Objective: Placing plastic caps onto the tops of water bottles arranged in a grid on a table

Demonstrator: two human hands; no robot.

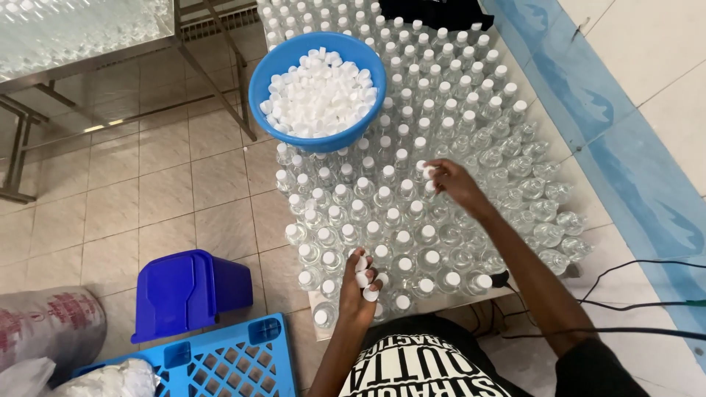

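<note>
Currently, the left hand [358, 288] hovers at the near edge of the tabletop [321, 329], its grip curled loosely around several white caps [362, 279] held between the fingers. The right hand [454, 184] reaches farther out, its grip pinched shut on a single white cap [429, 172] directly above the clear plastic bottles [412, 213]. These bottles stand upright in dense rows across the tabletop; those on the left side carry caps, while many on the right side stand uncapped. A blue bowl [273, 62] filled with loose white caps rests on top of the far bottles. A blue stool [184, 290] and a blue crate [220, 364] stand on the tiled floor [147, 176].
</note>
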